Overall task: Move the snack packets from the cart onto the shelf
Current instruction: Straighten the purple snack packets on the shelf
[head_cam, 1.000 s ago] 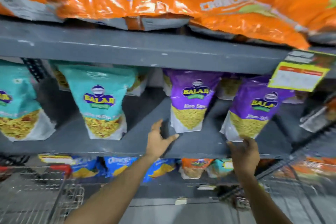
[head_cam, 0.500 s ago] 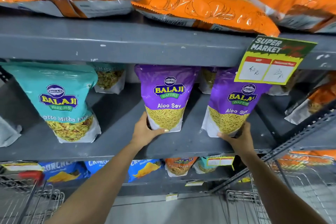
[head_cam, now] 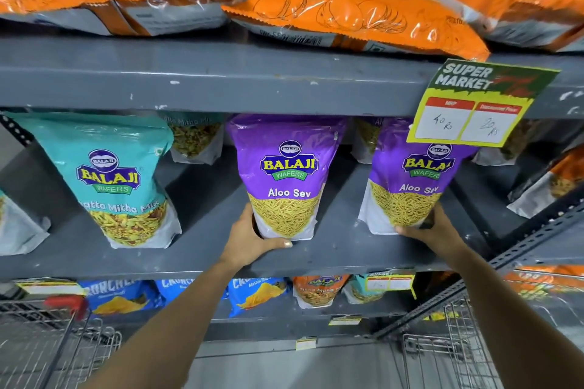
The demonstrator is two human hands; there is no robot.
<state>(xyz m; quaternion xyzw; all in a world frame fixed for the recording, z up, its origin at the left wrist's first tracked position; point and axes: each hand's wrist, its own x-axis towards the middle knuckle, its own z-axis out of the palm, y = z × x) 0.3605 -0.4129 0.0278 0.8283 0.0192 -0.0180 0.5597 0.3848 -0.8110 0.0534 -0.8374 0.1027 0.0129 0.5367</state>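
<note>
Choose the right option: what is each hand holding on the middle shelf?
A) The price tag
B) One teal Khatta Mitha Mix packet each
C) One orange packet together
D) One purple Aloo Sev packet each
D: the left hand cups the base of one purple Aloo Sev packet, and the right hand grips the base of the other Aloo Sev packet.

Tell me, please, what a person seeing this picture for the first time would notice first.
Two purple Aloo Sev packets stand on the middle shelf: the left hand grips the base of the left packet, and the right hand grips the base of the right packet. Big orange bags lie on the shelf above. A yellow price tag hangs over the right packet's top.
</note>
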